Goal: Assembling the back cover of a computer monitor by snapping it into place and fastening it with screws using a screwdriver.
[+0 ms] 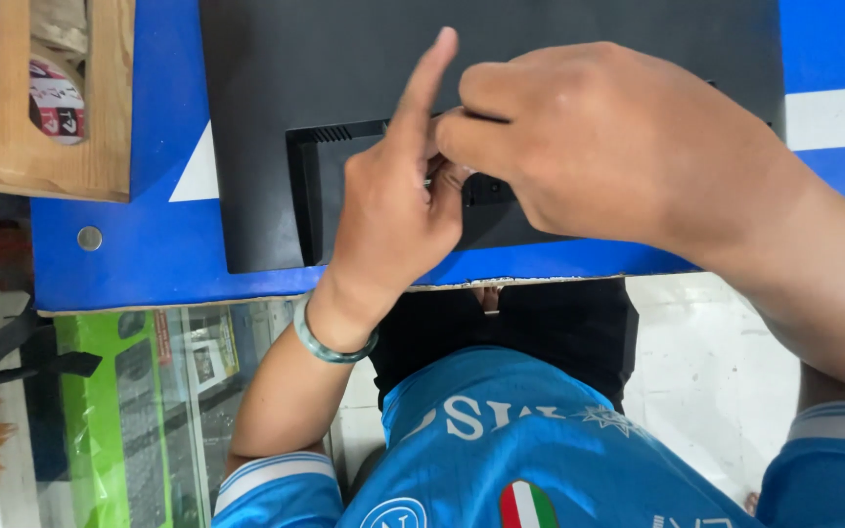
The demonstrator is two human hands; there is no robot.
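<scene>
Black monitor (276, 117) lies back-up on blue surface (149, 235) so its rear panel is reachable; left hand (393, 210) and right hand (589, 147) pinch something tiny at the centre, can't tell what, grip nearly closed.

We see a blue-topped work table (149, 244) with white markings; a black plastic monitor (276, 78) lies face down on it, a light wooden box (22, 156) at its corner.

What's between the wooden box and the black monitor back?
Only a bare strip of blue surface separates the wooden box from the black monitor back, head view.
</scene>
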